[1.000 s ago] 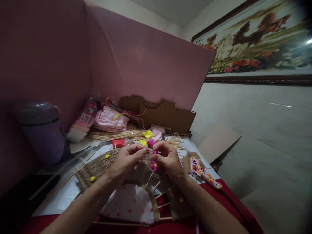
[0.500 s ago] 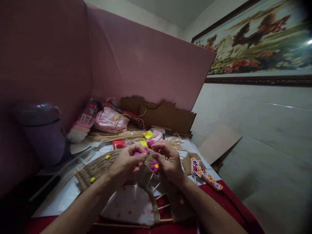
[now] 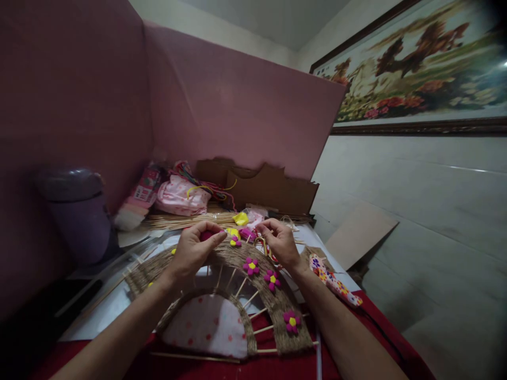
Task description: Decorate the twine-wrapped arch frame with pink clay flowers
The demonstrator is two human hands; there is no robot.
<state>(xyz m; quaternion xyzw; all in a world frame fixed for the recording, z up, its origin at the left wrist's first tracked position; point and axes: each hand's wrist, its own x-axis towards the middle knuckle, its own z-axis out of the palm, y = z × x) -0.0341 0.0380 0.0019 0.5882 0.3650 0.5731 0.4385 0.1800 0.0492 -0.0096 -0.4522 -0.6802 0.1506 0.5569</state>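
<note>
My left hand (image 3: pixel 196 245) is closed, thumb and fingers pinching a lump of magenta clay (image 3: pixel 206 235) over the upper edge of a half-round woven twine piece (image 3: pixel 222 254). My right hand (image 3: pixel 280 244) is closed too, its thumb and fingertips pinched together at the right; whatever is between them is too small to make out. Magenta flowers with yellow centres, such as this flower (image 3: pixel 251 266), sit along the twine band's right half. Yellow dots show on its left half. Thin sticks (image 3: pixel 264 329) join the band to an inner white panel with red dots (image 3: pixel 206 327).
A flower-patterned glue gun (image 3: pixel 335 279) lies at the right with its cord. Behind are yellow clay (image 3: pixel 240 218), bamboo sticks (image 3: pixel 186 219), a pink dotted cloth bundle (image 3: pixel 182 195) and cardboard (image 3: pixel 273 184). A purple bin (image 3: pixel 81 224) stands at the left.
My hands have moved apart, the left keeping its magenta clay lump and the right shifting rightward. A few-petalled magenta flower with a yellow centre now shows on the band between them.
</note>
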